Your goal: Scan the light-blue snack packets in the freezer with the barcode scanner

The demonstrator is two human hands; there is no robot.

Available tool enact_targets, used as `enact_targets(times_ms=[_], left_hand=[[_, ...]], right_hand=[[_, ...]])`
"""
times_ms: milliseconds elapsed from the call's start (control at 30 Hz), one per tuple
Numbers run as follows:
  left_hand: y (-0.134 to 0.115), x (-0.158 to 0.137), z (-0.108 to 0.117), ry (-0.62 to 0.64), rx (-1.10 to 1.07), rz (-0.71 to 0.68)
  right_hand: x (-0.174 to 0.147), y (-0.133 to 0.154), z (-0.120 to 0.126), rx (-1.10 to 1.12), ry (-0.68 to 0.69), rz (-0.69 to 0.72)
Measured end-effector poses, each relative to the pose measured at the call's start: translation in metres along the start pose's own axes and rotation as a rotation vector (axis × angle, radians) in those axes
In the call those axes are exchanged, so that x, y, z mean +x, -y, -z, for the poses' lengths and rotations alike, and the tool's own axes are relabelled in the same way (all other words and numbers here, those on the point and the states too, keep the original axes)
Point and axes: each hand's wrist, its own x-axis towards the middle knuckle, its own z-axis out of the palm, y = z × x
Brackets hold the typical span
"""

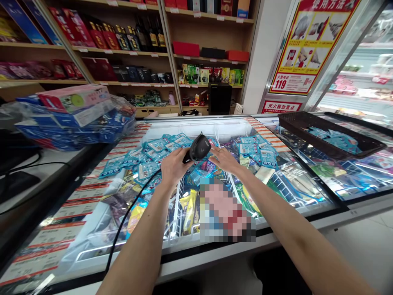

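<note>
My left hand (173,168) is wrapped round the handle of a black barcode scanner (200,147), whose cable runs down past my left forearm. Close to the scanner's right side is my right hand (224,159), its fingers stretched out toward the scanner head; the fingertips are partly hidden, and I cannot tell whether they touch a packet. Many small blue snack packets (158,145) lie scattered on the freezer's glass top (196,130), to the left and under my hands. A second group of blue packets (249,148) lies to the right.
Under the glass are white wire baskets (178,209) with bagged goods. A dark plastic tray (325,141) with more blue packets stands at right. Plastic-wrapped boxes (73,114) are stacked at left. Price labels (69,209) line the left edge. Shelves (211,57) stand behind.
</note>
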Motion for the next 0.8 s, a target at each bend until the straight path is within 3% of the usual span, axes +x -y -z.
enact_targets(times_ms=[100, 367, 500, 667, 800], left_hand=[[0.001, 0.000, -0.002, 0.001, -0.003, 0.002], [-0.001, -0.001, 0.000, 0.005, -0.011, 0.030], [0.000, -0.001, 0.002, -0.001, -0.016, 0.036], [0.001, -0.001, 0.002, 0.022, -0.016, 0.023], [-0.002, -0.002, 0.002, 0.071, -0.005, -0.027]], right_hand=[[0.004, 0.001, -0.003, -0.019, 0.022, -0.055], [-0.018, 0.005, 0.001, -0.155, -0.099, -0.227], [-0.015, 0.008, 0.000, -0.138, -0.143, -0.207], [-0.012, 0.007, 0.001, -0.105, -0.029, -0.141], [-0.020, 0.002, 0.004, -0.102, -0.063, -0.168]])
